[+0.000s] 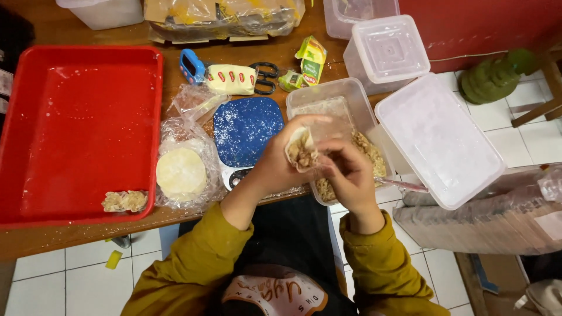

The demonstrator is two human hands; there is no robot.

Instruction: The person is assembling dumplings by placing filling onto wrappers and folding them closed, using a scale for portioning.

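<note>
My left hand [276, 161] cups a round dumpling wrapper [301, 151] with brown minced filling in it. Pressed against the wrapper's right edge, my right hand [349, 175] has its fingers pinching the dough. Both hands hover over a clear plastic tub of minced filling [351, 108]. A utensil handle [404, 185] sticks out of the tub to the right. A stack of round wrappers [181, 173] lies on clear plastic left of my left hand. One folded dumpling [124, 201] lies in the near corner of a red tray [76, 117].
A blue kitchen scale [244, 131] stands between the wrappers and the tub. The tub's lid [439, 140] lies to the right, with more clear tubs [386, 50] behind. Scissors [264, 77], a small blue timer [191, 65] and small cartons [311, 58] lie further back.
</note>
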